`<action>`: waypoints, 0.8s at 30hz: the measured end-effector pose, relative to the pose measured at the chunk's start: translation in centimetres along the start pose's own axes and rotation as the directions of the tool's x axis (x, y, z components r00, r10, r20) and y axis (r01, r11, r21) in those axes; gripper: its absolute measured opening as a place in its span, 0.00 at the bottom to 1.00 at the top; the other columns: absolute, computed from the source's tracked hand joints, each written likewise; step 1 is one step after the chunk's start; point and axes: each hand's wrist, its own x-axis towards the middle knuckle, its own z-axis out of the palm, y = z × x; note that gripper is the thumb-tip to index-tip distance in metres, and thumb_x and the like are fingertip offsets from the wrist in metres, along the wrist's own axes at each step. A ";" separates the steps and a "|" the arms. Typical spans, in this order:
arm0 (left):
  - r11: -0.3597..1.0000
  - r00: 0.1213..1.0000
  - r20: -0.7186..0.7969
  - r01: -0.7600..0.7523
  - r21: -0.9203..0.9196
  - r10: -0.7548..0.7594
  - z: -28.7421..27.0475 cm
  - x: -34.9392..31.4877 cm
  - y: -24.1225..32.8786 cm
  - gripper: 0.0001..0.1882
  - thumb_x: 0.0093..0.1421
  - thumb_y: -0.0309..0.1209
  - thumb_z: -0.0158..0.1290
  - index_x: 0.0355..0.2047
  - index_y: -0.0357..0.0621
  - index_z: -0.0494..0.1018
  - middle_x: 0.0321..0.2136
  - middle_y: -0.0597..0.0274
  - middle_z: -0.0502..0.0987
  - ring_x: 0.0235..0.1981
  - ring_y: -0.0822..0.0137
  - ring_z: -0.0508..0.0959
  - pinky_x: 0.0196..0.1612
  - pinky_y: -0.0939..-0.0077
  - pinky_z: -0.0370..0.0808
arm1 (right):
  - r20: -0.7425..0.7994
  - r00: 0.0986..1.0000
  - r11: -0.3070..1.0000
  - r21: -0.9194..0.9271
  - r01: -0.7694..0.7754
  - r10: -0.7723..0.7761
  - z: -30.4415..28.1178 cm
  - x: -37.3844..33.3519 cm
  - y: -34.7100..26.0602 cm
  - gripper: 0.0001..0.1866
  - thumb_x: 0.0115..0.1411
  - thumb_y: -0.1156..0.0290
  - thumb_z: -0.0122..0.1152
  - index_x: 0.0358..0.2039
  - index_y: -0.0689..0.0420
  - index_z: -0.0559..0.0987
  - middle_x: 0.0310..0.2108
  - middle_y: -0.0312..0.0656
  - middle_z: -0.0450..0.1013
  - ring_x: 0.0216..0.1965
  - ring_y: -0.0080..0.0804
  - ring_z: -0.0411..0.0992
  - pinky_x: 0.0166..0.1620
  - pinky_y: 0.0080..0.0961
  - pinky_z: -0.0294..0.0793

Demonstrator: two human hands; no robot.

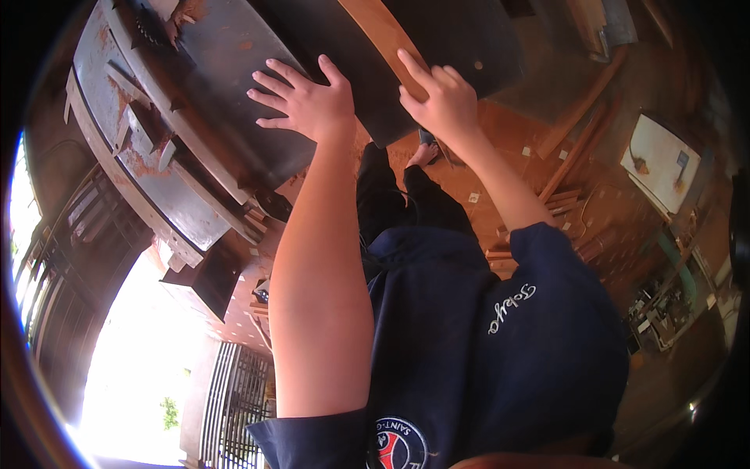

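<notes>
A long, narrow wooden board lies on the dark flat machine table and runs off past the top edge. At its near end my right hand holds it, index finger stretched along the wood, thumb at the end and the other fingers curled. My left hand is open with its fingers spread wide, to the left of the board. It is over the dark grey metal surface, near that surface's right edge; whether the palm touches it I cannot tell.
Left of the surface stands a metal bench with rails, loose wood offcuts and reddish sawdust. Wood strips lie on the reddish floor at right. Farther right are a white panel and some machinery.
</notes>
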 end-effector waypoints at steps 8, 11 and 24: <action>1.000 1.000 0.002 0.006 -0.028 -0.006 -0.2 0.0 0.3 0.42 0.67 0.55 0.45 0.74 0.43 0.53 0.75 0.45 0.48 0.76 0.41 0.40 0.70 0.25 0.38 | -0.074 0.996 0.998 0.034 0.048 -0.045 2.2 6.0 0.1 0.35 0.51 0.59 0.71 0.62 0.32 0.76 0.19 0.39 0.71 0.26 0.40 0.75 0.31 0.36 0.78; 1.000 1.000 -0.005 0.008 -0.030 -0.008 0.0 -0.1 0.1 0.41 0.67 0.53 0.46 0.73 0.44 0.53 0.75 0.45 0.48 0.76 0.41 0.40 0.70 0.25 0.39 | -0.083 0.996 0.996 0.083 0.040 -0.033 4.0 11.2 -0.8 0.32 0.51 0.58 0.69 0.60 0.39 0.78 0.23 0.46 0.76 0.30 0.45 0.78 0.35 0.42 0.80; 1.000 1.000 -0.011 0.004 0.005 -0.003 0.3 0.1 0.1 0.39 0.65 0.44 0.45 0.74 0.44 0.53 0.75 0.46 0.48 0.76 0.40 0.42 0.70 0.24 0.38 | -0.059 0.998 0.995 0.094 0.020 -0.015 2.5 4.5 -3.2 0.37 0.47 0.62 0.72 0.62 0.33 0.78 0.21 0.39 0.69 0.27 0.39 0.73 0.31 0.37 0.78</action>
